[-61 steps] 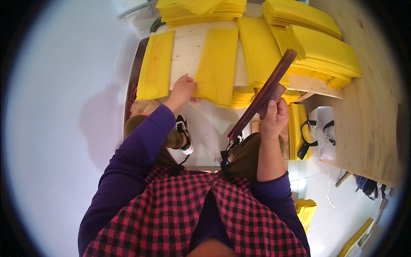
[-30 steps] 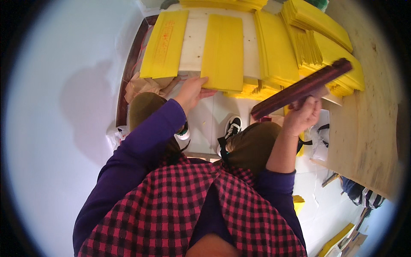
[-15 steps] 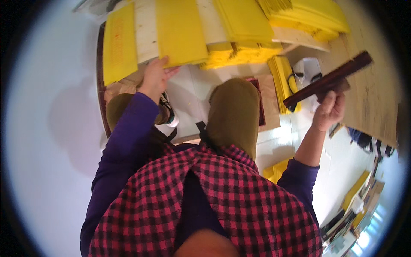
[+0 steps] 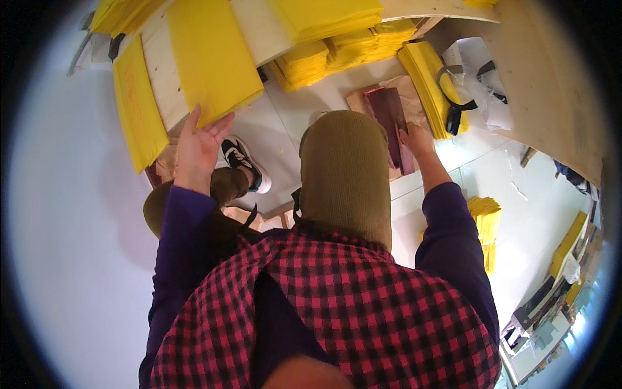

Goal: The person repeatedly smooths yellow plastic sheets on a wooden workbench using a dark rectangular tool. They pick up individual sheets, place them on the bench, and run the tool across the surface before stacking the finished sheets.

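Gripping one dark red block [image 4: 394, 115] in the right hand [image 4: 418, 139], with curled fingers [image 4: 405, 135], over one red tray [image 4: 374, 104] right of the tabletop [image 4: 253, 26]; apparently inking it, next calling for a steady lift. Spreading the left hand [image 4: 201, 146] at the tabletop's near edge, visibly gripping nothing, by one plain yellow sheet [image 4: 210, 61] and one printed sheet [image 4: 137, 107].

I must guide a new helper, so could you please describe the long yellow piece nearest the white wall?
Look at the pale wooden tabletop at the picture's top. From the plain yellow piece beside the left hand, go left across bare wood to the long yellow piece. Its faint red marks distinguish it from that plain neighbour.
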Tool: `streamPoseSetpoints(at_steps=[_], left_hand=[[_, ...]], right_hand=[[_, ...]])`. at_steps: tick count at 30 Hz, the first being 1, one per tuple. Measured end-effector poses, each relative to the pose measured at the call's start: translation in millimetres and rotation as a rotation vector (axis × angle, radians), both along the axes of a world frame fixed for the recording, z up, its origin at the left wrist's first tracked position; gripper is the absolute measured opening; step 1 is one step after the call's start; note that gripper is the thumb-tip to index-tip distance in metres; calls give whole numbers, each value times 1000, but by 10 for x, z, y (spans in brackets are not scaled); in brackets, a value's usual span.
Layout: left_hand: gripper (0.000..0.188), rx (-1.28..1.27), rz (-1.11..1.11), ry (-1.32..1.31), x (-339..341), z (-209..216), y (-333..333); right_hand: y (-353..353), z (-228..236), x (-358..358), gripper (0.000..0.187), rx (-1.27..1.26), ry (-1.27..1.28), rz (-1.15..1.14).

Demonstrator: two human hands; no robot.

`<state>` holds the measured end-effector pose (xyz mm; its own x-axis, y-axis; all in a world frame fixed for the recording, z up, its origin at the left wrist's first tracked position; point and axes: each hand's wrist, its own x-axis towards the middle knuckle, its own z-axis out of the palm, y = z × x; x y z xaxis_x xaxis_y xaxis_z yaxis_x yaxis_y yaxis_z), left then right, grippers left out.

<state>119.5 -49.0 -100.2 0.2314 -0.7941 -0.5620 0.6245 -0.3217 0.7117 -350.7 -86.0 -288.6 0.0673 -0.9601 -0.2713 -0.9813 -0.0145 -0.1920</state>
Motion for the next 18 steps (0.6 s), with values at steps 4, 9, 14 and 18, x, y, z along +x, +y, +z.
streamPoseSetpoints(at_steps=[4,9,14,18], left_hand=[[41,14,-12,-18,-23,-6,66],[42,15,-50,-36,-28,-39,119],[40,20,-65,-57,-44,-44,69],[40,21,-63,-84,-85,-72,25]], right_hand=[[-79,-405,36,30,183,53,-4],[-173,-694,97,30,293,74,-46],[-237,-845,142,26,367,133,-106],[-259,-887,174,27,387,123,-105]])
